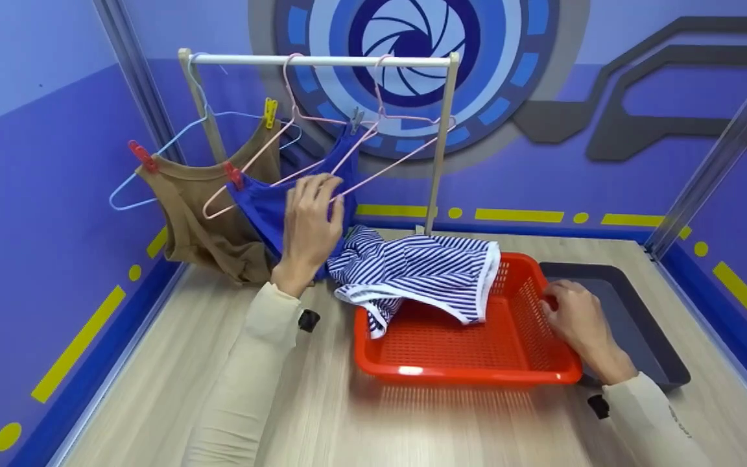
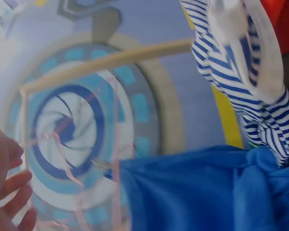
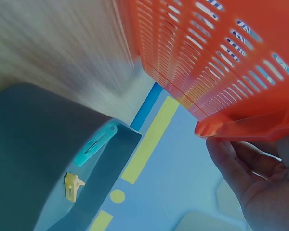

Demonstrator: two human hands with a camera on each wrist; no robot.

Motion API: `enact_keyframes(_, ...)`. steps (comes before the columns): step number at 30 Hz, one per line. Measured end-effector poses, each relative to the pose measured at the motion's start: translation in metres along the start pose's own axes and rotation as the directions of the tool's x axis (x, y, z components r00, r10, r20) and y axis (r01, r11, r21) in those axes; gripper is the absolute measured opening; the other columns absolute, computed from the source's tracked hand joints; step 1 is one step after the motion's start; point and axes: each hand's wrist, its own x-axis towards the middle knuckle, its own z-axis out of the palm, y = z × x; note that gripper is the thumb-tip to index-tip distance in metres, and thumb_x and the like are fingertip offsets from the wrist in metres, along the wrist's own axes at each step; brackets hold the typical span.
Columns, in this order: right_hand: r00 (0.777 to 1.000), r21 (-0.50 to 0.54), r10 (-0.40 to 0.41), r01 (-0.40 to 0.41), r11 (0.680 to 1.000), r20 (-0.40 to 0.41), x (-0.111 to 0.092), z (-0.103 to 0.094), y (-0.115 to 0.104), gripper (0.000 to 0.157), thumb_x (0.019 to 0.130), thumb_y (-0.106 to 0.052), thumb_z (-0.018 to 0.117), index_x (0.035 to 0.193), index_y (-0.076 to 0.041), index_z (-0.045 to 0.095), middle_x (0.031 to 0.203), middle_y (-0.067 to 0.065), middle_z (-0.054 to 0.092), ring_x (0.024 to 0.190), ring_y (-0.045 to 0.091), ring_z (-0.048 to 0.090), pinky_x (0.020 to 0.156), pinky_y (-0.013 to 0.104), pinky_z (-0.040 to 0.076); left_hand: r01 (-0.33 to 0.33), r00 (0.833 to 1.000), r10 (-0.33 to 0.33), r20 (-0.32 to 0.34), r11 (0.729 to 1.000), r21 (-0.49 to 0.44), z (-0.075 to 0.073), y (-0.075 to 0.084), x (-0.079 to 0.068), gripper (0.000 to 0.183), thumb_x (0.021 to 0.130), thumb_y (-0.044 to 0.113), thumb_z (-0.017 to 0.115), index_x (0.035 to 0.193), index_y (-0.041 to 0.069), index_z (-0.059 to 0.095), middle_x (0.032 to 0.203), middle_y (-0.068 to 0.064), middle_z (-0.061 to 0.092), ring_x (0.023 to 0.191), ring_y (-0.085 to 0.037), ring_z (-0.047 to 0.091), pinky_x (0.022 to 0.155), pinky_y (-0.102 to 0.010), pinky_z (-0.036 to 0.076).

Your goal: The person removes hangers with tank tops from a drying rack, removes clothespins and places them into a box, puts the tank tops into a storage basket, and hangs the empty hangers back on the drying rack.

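My left hand [image 1: 312, 224] is raised in front of a blue garment [image 1: 260, 204], its fingers loosely bent with nothing between them. It overlaps the lower end of a bare pink hanger [image 1: 406, 154] in the head view. The blue garment hangs by clothespins from another pink hanger. My right hand [image 1: 578, 321] grips the right rim of a red plastic basket [image 1: 464, 375]; in the right wrist view the thumb lies against the rim. A navy-and-white striped garment [image 1: 419, 259] with white trim drapes over the basket's back left part.
A rack with a white bar [image 1: 334, 61] stands at the back. On its left, a brown top [image 1: 205, 214] hangs from a light blue hanger. Right of the basket lies a dark grey tray [image 1: 646, 324], holding a teal clothespin [image 3: 95, 144] and a yellow clothespin [image 3: 73, 186].
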Motion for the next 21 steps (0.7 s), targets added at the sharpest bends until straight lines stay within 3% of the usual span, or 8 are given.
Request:
enact_keyframes(2, 1.0, -0.004, -0.002, 0.002, 1.0, -0.003, 0.0, 0.001, 0.0, 0.014, 0.082, -0.002, 0.07, 0.093, 0.006, 0.072, 0.096, 0.023, 0.07, 0.084, 0.038, 0.066, 0.076, 0.056, 0.057, -0.033, 0.998, 0.036, 0.045, 0.998, -0.048, -0.004, 0.009, -0.003, 0.024, 0.094, 0.014, 0.059, 0.115, 0.006, 0.069, 0.117, -0.01, 0.067, 0.112, -0.028, 0.058, 0.099, -0.041, 0.044)
enact_keyframes(5, 1.0, 0.007, 0.008, -0.008, 1.0, 0.001, 0.0, 0.001, 0.0, 0.015, 0.083, -0.002, 0.069, 0.095, 0.007, 0.072, 0.097, 0.023, 0.069, 0.084, 0.038, 0.065, 0.075, 0.057, 0.057, -0.031, 0.988, 0.048, 0.146, 0.993, -0.113, -0.006, 0.018, -0.01, 0.026, 0.093, 0.014, 0.062, 0.118, 0.005, 0.067, 0.119, -0.011, 0.067, 0.114, -0.028, 0.059, 0.102, -0.04, 0.046)
enact_keyframes(9, 1.0, 0.016, 0.019, -0.019, 1.0, 0.003, -0.001, 0.002, 0.001, 0.016, 0.083, -0.002, 0.069, 0.096, 0.007, 0.072, 0.098, 0.024, 0.069, 0.085, 0.039, 0.066, 0.075, 0.057, 0.057, 0.04, 0.953, -0.007, 0.304, 0.994, -0.101, 0.0, 0.022, -0.022, 0.031, 0.092, 0.016, 0.064, 0.122, 0.007, 0.065, 0.122, -0.01, 0.067, 0.113, -0.028, 0.062, 0.098, -0.042, 0.05)
enact_keyframes(15, 1.0, 0.009, 0.018, -0.018, 1.0, -0.012, -0.003, 0.004, 0.0, 0.015, 0.083, -0.002, 0.07, 0.095, 0.007, 0.072, 0.097, 0.023, 0.069, 0.085, 0.038, 0.066, 0.075, 0.056, 0.057, 0.15, 0.867, -0.145, 0.476, 0.988, 0.027, 0.018, 0.01, -0.046, 0.036, 0.091, 0.021, 0.066, 0.126, 0.01, 0.064, 0.122, -0.01, 0.067, 0.109, -0.033, 0.066, 0.088, -0.052, 0.053)
enact_keyframes(21, 0.999, 0.005, 0.012, -0.012, 1.0, -0.039, -0.004, 0.004, 0.0, 0.016, 0.081, -0.002, 0.07, 0.094, 0.007, 0.072, 0.096, 0.024, 0.069, 0.085, 0.039, 0.066, 0.074, 0.057, 0.056, 0.226, 0.752, -0.251, 0.609, 0.967, 0.119, 0.035, -0.003, -0.065, 0.04, 0.092, 0.031, 0.064, 0.126, 0.009, 0.065, 0.118, -0.016, 0.069, 0.102, -0.04, 0.067, 0.083, -0.056, 0.054)
